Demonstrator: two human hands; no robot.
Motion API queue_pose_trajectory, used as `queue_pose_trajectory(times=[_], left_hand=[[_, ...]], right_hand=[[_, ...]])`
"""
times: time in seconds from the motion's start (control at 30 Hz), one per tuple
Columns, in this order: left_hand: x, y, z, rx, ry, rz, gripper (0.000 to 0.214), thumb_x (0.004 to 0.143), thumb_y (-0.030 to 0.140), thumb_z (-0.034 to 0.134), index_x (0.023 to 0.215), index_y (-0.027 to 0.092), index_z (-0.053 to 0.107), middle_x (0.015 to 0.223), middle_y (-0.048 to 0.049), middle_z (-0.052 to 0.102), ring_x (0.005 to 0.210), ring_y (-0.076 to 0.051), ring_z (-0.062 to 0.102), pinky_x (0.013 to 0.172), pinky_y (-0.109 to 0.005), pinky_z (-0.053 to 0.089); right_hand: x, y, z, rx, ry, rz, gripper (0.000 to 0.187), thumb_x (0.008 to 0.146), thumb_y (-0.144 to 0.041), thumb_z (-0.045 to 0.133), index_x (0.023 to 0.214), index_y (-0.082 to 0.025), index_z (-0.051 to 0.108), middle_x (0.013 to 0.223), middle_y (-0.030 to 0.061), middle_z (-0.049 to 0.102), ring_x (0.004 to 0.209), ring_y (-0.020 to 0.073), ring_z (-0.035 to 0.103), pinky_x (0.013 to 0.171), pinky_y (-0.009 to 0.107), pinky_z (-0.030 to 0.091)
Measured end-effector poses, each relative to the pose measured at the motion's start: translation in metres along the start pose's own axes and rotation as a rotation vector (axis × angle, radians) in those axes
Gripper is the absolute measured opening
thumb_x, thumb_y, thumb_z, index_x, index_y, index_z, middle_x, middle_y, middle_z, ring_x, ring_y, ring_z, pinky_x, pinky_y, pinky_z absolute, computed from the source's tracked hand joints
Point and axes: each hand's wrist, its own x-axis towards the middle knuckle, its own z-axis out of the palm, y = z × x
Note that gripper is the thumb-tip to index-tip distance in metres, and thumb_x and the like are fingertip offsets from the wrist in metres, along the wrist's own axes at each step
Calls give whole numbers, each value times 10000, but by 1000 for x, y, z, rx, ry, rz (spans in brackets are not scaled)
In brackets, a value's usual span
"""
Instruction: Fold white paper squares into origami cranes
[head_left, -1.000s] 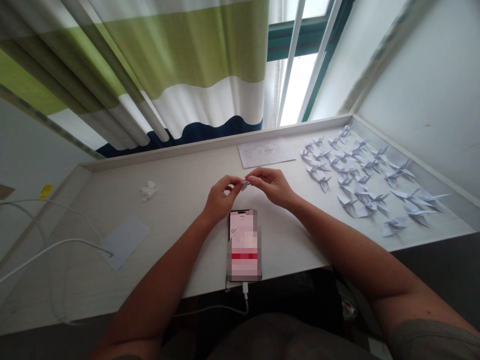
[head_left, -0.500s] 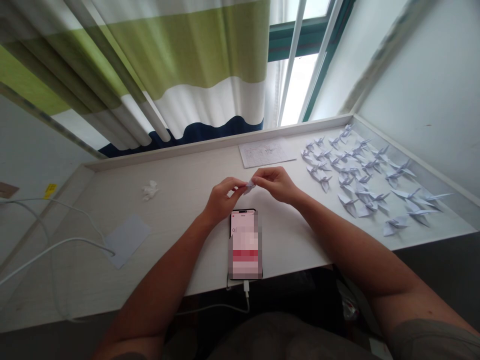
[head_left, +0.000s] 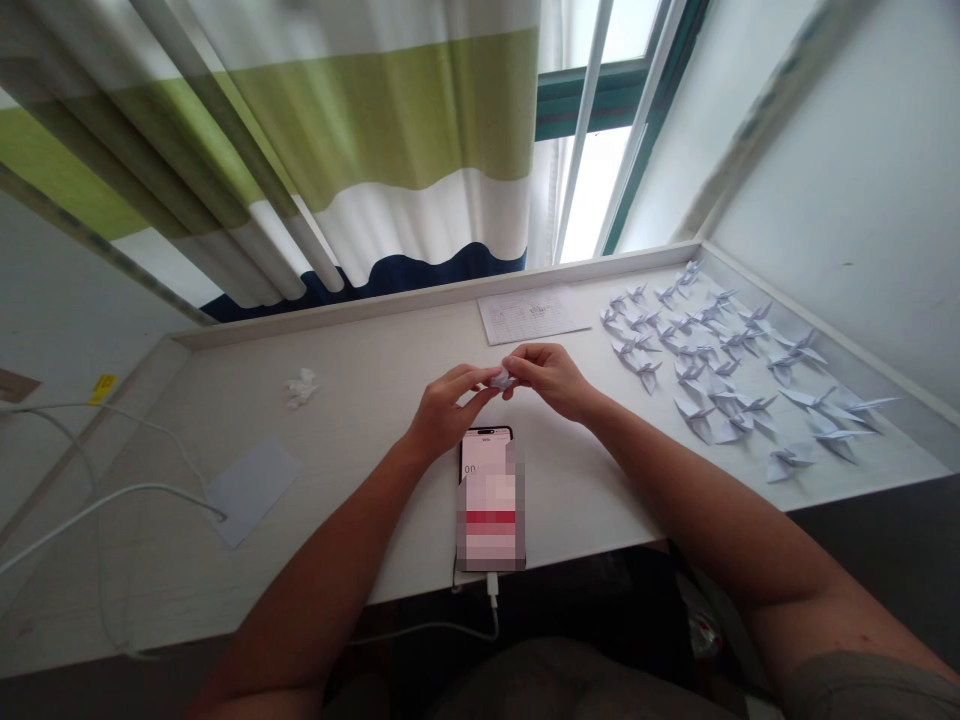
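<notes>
Between my two hands is a small piece of folded white paper (head_left: 502,380), held just above the desk beyond the phone. My left hand (head_left: 452,405) pinches its left side with thumb and fingertips. On the other side, my right hand (head_left: 550,380) grips the paper between thumb and fingers. The fingers cover much of it, so its exact folded shape is hard to make out. Several finished white paper cranes (head_left: 697,350) stand spread over the right part of the desk.
A phone (head_left: 491,500) with a charging cable (head_left: 493,590) lies at the desk's front edge. Behind my hands is a printed sheet (head_left: 534,315). To the left are crumpled white paper (head_left: 301,388), a flat white sheet (head_left: 253,490) and white cables (head_left: 112,497). A raised rim (head_left: 375,298) borders the desk's back.
Both hands still hold the folded paper, but my fingers have shifted around it; my right fingers now reach below it. The whole view has tilted slightly upward.
</notes>
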Motion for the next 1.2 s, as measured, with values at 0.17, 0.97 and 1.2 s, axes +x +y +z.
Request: queue_pose_trajectory(times=[0.17, 0.97, 1.2], left_hand=[[0, 2, 3, -27, 27, -36, 191, 957, 338, 774, 1126, 275, 839, 1001, -72, 825, 868, -200, 754, 822, -352, 610], [7, 5, 15, -594, 283, -534, 374, 640, 414, 1011, 854, 190, 801, 897, -47, 812, 860, -185, 742, 907, -382, 599], [8, 5, 13, -599, 246, -564, 374, 634, 454, 1006, 811, 190, 810, 811, -35, 789, 754, -159, 687, 816, -349, 573]], right_hand=[[0, 1, 1, -25, 23, 127, 369, 817, -478, 901, 766, -147, 746, 734, 40, 768, 639, 131, 719, 657, 277, 595], [-3, 12, 10, -269, 77, -154, 346, 845, -546, 855, 933, -214, 815, 946, 61, 817, 888, 209, 743, 813, 370, 595], [-3, 8, 7, -342, 65, -162, 327, 888, -527, 802, 870, -200, 807, 834, 41, 791, 765, 175, 686, 734, 334, 550]])
